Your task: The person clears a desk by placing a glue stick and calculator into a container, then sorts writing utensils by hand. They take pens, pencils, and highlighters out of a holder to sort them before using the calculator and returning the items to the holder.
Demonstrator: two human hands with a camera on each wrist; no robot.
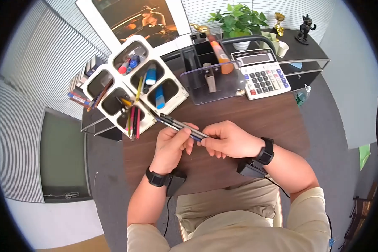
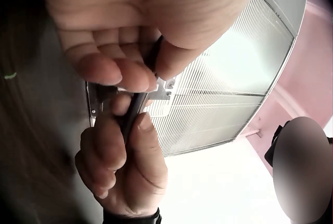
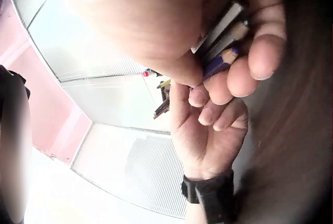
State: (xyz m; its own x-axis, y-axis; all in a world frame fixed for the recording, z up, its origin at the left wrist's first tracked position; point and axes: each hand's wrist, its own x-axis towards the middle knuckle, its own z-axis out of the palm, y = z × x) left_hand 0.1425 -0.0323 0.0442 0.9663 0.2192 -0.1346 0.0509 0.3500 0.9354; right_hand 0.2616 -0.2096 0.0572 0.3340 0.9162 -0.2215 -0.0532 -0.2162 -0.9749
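Several slim pencils (image 1: 176, 124), dark and grey, lie side by side between the two hands above the brown table. The left hand (image 1: 171, 145) pinches them near the middle with thumb and fingers. At their lower right ends, the right hand (image 1: 229, 140) grips them, its thumb against the fingers. In the right wrist view the ends of a blue pencil (image 3: 221, 64) and two greyish ones stick out of the right hand (image 3: 229, 36). The left wrist view shows a dark shaft (image 2: 136, 107) running between both hands.
A white organizer (image 1: 145, 110) with pens, markers and pencils stands at the back left. Behind the hands are a black holder with a clear panel (image 1: 214, 90), an orange bottle (image 1: 221, 56) and a calculator (image 1: 262, 75). A plant (image 1: 239, 25) is farther back.
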